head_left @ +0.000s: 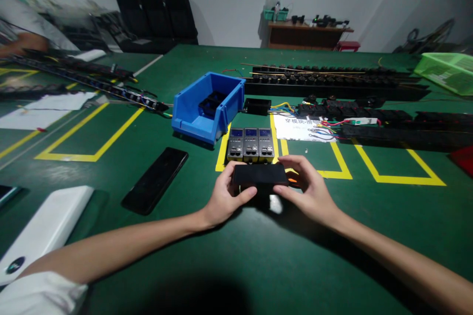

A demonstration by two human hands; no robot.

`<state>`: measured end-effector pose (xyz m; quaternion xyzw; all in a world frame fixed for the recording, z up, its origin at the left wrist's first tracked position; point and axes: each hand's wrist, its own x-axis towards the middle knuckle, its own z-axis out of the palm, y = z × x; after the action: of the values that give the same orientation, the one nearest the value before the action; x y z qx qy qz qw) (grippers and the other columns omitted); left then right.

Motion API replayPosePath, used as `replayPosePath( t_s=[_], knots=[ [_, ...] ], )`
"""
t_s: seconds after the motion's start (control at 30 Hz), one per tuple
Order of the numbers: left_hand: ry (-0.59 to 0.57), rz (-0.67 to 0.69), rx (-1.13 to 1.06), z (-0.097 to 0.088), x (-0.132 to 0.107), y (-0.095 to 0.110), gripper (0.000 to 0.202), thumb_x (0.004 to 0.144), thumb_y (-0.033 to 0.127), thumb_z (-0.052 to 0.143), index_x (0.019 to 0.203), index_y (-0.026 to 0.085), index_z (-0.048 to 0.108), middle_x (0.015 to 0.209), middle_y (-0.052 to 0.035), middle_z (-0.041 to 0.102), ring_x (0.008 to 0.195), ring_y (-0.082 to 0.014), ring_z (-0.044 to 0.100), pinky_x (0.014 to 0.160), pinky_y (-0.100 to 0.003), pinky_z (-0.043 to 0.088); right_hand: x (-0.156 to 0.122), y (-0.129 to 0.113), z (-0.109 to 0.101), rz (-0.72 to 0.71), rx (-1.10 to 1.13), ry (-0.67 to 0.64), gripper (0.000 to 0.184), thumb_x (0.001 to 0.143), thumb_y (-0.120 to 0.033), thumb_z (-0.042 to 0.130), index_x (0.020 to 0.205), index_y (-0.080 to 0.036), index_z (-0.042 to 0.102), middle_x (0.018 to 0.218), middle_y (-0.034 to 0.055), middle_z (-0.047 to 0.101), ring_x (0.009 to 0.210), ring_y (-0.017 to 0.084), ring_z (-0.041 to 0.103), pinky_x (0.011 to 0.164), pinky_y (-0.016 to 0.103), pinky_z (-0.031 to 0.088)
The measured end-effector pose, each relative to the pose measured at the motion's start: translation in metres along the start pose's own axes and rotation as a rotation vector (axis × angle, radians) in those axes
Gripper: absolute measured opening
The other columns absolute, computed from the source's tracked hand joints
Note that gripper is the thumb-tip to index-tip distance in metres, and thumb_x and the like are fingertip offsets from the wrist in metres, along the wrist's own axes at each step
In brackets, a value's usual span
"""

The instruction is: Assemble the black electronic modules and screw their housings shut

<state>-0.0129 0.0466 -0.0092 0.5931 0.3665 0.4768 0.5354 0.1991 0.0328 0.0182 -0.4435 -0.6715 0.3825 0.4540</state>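
Both my hands hold one small black box-shaped module [260,176] just above the green table. My left hand [223,200] grips its left end, thumb underneath and fingers curled behind. My right hand [309,188] clasps its right end, fingers bent round the top edge. Directly behind the module stand three grey meter modules [251,144] with blue displays, side by side on a yellow line.
A blue bin [207,108] holding black parts stands at centre left. A black phone [155,180] and a white flat device [44,229] lie to the left. Long black power strips [332,86] with coloured wires, a paper label [301,128] and a green basket [445,71] fill the back right. Another person's arm [20,42] shows far left.
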Motion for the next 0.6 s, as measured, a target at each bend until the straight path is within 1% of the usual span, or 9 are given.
replayPosePath(
  t_s=[0.1,0.2,0.27,0.37,0.5,0.6],
  knots=[
    [-0.026,-0.015,-0.019,-0.0008,0.0007,-0.003,0.046,0.077,0.035,0.07,0.115,0.019,0.05,0.104,-0.0048,0.06,0.099,-0.0193,0.059,0.087,-0.03,0.05,0.0011,0.0027,-0.0017,-0.011,0.03,0.026,0.046,0.077,-0.031,0.075,0.117,-0.024,0.053,0.116,0.0071,0.059,0.1,0.02,0.062,0.084,0.034,0.056],
    [-0.02,-0.009,-0.004,-0.0002,-0.0008,-0.0048,0.048,0.076,0.033,0.071,0.117,0.019,0.05,0.109,-0.0064,0.06,0.102,-0.0204,0.06,0.09,-0.032,0.05,0.0003,0.0058,-0.0012,-0.033,0.022,0.013,0.047,0.079,-0.03,0.073,0.121,-0.025,0.052,0.12,0.008,0.057,0.101,0.021,0.062,0.085,0.035,0.056],
    [-0.003,0.027,0.021,0.0007,-0.0026,-0.0043,0.049,0.075,0.03,0.073,0.117,0.02,0.05,0.114,-0.0074,0.059,0.105,-0.021,0.06,0.092,-0.034,0.05,-0.0007,0.0068,-0.0001,-0.062,-0.02,-0.008,0.049,0.08,-0.03,0.072,0.125,-0.026,0.051,0.123,0.0094,0.056,0.104,0.022,0.061,0.087,0.037,0.055],
    [-0.024,0.097,0.049,0.0019,-0.0058,-0.0022,0.05,0.074,0.024,0.074,0.118,0.021,0.05,0.12,-0.0083,0.058,0.113,-0.0218,0.058,0.1,-0.036,0.047,-0.0022,0.0058,0.0017,-0.12,-0.133,-0.018,0.053,0.078,-0.031,0.073,0.126,-0.025,0.051,0.122,0.0104,0.056,0.107,0.025,0.059,0.086,0.038,0.054],
    [-0.04,0.151,0.085,0.0021,-0.0079,-0.0003,0.048,0.073,0.019,0.075,0.115,0.02,0.051,0.118,-0.0081,0.059,0.114,-0.0216,0.058,0.103,-0.038,0.044,-0.0041,0.003,0.0024,-0.2,-0.264,-0.002,0.05,0.077,-0.032,0.074,0.122,-0.025,0.055,0.114,0.01,0.061,0.104,0.026,0.059,0.082,0.04,0.054],
    [-0.037,0.154,0.106,0.0026,-0.0073,-0.0003,0.049,0.072,0.019,0.075,0.114,0.02,0.051,0.118,-0.0092,0.06,0.114,-0.0227,0.058,0.103,-0.039,0.044,-0.0046,0.0032,0.0015,-0.229,-0.291,0.0,0.049,0.078,-0.033,0.074,0.122,-0.025,0.055,0.112,0.0097,0.062,0.103,0.026,0.059,0.081,0.04,0.054]
  ],
)
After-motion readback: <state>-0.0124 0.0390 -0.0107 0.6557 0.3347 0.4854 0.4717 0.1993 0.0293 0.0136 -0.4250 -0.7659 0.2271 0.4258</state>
